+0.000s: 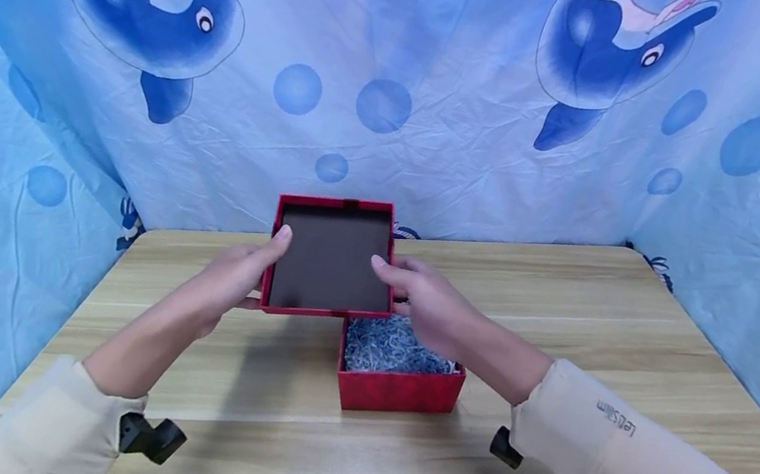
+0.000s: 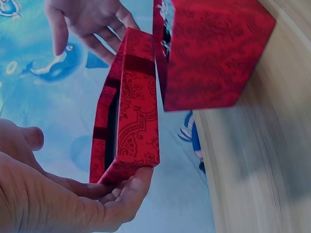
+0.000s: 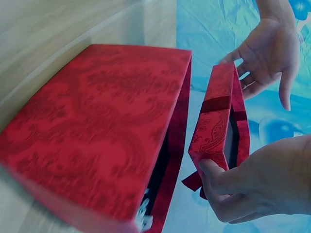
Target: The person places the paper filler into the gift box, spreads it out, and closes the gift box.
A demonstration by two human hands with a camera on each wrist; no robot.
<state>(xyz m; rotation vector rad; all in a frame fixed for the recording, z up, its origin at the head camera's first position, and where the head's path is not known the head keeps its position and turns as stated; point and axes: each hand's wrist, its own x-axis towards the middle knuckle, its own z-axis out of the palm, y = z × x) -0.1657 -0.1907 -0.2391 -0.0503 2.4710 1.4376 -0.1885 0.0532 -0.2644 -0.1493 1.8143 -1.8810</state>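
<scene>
Both hands hold a red patterned box lid point(image 1: 334, 259) above the table, its dark inner side turned towards me. The left hand point(image 1: 240, 268) holds its left edge, fingers at the outside and thumb in front of the rim. On the opposite edge, the right hand point(image 1: 433, 300) does likewise. A ribbon band point(image 2: 138, 64) crosses the lid's side, and ribbon ends point(image 3: 193, 181) hang near the right fingers. Just beneath and to the right stands the red box base point(image 1: 399, 391), uncovered, filled with pale shredded paper point(image 1: 392, 346). The lid partly hides the base's back left.
The wooden table point(image 1: 563, 318) extends on all sides of the box. Blue dolphin-print cloth point(image 1: 436, 171) hangs behind the table and along both sides. Each sleeve has a small black camera point(image 1: 150, 438) at the wrist.
</scene>
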